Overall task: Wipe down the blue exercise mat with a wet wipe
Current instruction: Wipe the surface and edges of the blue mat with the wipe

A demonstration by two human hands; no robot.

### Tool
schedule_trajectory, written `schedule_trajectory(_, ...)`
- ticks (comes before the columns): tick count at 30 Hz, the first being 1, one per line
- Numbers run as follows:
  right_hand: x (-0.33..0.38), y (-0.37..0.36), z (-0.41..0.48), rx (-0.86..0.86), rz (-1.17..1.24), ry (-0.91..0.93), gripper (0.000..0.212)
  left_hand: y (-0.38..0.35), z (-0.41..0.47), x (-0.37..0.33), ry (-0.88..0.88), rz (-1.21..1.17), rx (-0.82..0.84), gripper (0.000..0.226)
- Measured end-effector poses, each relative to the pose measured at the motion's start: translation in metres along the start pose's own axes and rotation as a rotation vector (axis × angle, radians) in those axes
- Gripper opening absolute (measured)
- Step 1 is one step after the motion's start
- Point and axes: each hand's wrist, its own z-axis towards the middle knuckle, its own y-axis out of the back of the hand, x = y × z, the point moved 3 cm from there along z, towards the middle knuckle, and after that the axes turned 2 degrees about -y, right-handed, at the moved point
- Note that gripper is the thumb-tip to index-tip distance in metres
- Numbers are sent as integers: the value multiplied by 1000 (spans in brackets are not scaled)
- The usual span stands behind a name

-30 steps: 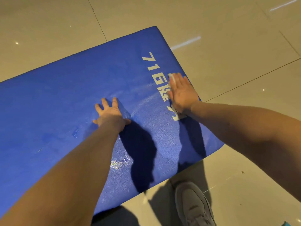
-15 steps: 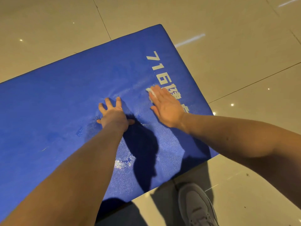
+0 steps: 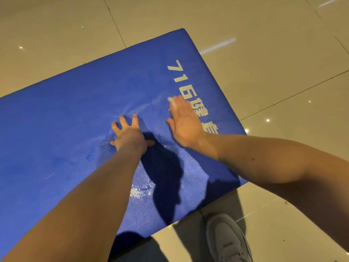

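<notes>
Left hand (image 3: 130, 134) and right hand (image 3: 184, 123) flat on blue exercise mat (image 3: 62, 118), centre frame.
Mat lies on the tiled floor (image 3: 264, 53), running from left edge to centre right. Left fingers spread, pressing down; surface dimples around them. Just right of it, right fingers straight, pressed together, flat over white wet wipe (image 3: 170, 100); only its edge shows at the fingertips, beside white "716" lettering (image 3: 178, 74). Grey shoe (image 3: 226, 241) lower right.

Right hand (image 3: 186, 127) with wet wipe (image 3: 170, 100) slid inward, nearer left hand (image 3: 130, 136)
</notes>
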Motion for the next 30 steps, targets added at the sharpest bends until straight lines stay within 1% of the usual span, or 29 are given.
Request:
schedule_trajectory(3, 5, -6, -9, 80, -44, 176, 64, -1, -1, 1, 4, 12, 1, 119)
schedule_trajectory(5, -18, 3, 1, 93, -73, 183, 63, -1, 0, 1, 0, 6, 2, 119)
schedule_trajectory(7, -52, 18, 17, 45, -57, 77, 60, 0, 0, 1, 0, 2, 6, 119)
schedule_trajectory(9, -87, 31, 31, 7, -126, -66, 61, 1, -1, 1, 2, 12, 6, 119)
schedule_trajectory(11, -110, 39, 38, 40, -193, -214, 64, 2, -1, 0, 4, 14, 9, 119)
schedule_trajectory(14, -106, 39, 45, 65, -190, -392, 66, 1, 0, 0, 5, 14, 14, 120)
schedule_trajectory(16, -86, 33, 47, 24, -183, -426, 65, 1, -1, 1, 3, 18, 9, 119)
schedule_trajectory(18, -63, 26, 44, -25, -137, -371, 64, 1, -1, 1, 1, 16, 9, 119)
schedule_trajectory(19, -49, 22, 40, -30, -86, -305, 63, 1, -1, 0, 1, 15, 10, 119)
schedule_trajectory(21, -19, 9, 28, -5, -24, -122, 64, 1, -1, 0, 7, 14, 9, 120)
schedule_trajectory(23, 2, -2, 15, 45, -41, 50, 64, 2, -1, -1, 15, 16, 9, 120)
schedule_trajectory(25, -2, -2, 13, 88, -80, 149, 63, 1, -2, -1, 14, 6, 5, 120)
schedule_trajectory(27, -24, 7, 24, 97, -90, 132, 63, 1, -1, 0, 6, 3, 1, 120)
schedule_trajectory(30, -76, 31, 47, 36, -94, -67, 64, 1, 0, 0, -4, 0, 13, 119)
